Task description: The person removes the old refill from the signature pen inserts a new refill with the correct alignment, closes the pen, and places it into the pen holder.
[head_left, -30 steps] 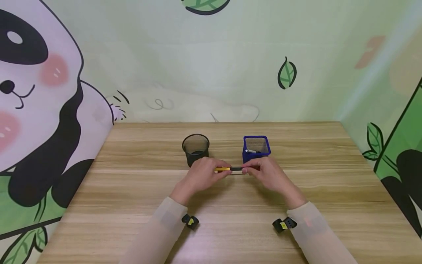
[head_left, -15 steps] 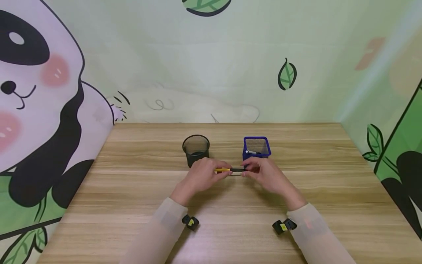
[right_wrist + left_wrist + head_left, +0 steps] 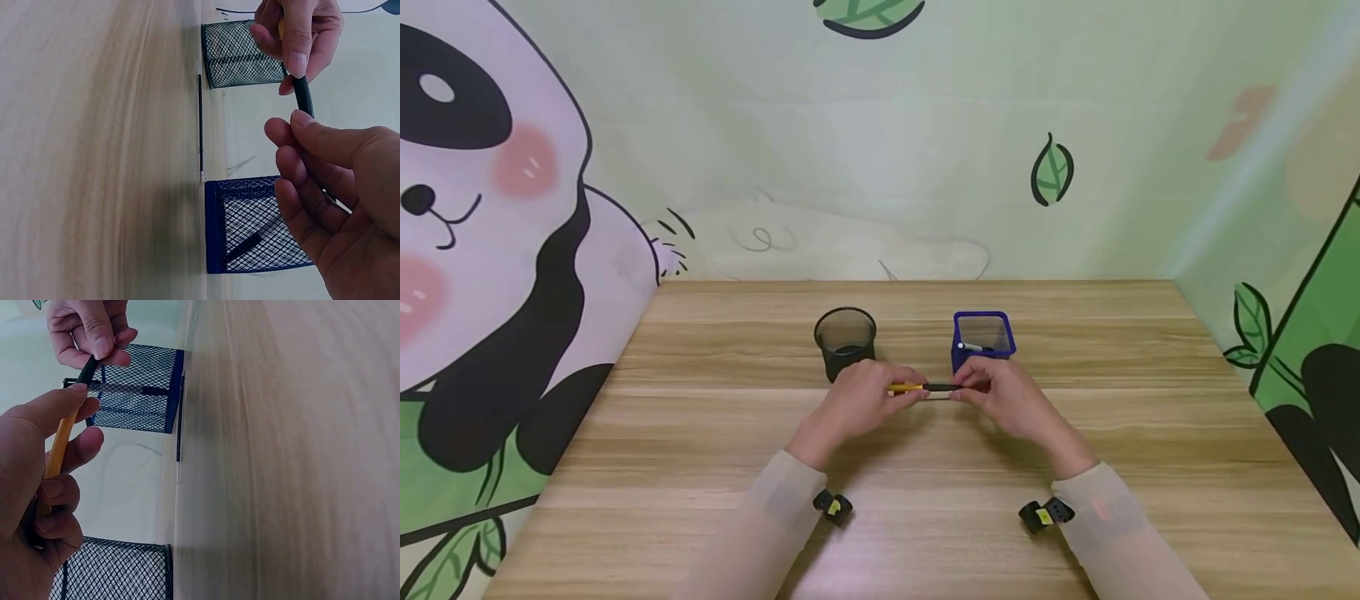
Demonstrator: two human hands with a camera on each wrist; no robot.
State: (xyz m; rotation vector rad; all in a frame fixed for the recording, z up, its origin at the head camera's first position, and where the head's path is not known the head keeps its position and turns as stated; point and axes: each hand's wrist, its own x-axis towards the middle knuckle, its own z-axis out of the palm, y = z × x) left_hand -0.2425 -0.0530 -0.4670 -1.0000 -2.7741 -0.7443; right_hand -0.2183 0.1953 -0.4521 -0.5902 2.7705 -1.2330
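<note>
In the head view my left hand (image 3: 859, 398) grips a pen (image 3: 907, 387) by its yellow barrel, lying level. My right hand (image 3: 1011, 400) pinches the tapered black end between thumb and fingertips. From the left wrist, the yellow barrel (image 3: 59, 444) runs across my curled fingers toward the other hand's thumb. The right wrist view shows the black grip section (image 3: 303, 97) bridging both thumbs. Below the hands, a thin dark pen refill (image 3: 200, 125) with a clear end lies on the table, just short of the holders.
A round black mesh pen cup (image 3: 842, 363) stands behind my left hand. Behind my right is a square blue mesh holder (image 3: 985, 314) with a grey and black marker (image 3: 973, 347) leaning inside. The wooden table (image 3: 925, 517) meets a panda-printed wall (image 3: 850, 167) at its back edge.
My right fingertips have shifted and parted slightly at the pen's black end, and more of its tapered tip shows between them. The left hand keeps its grip in place.
</note>
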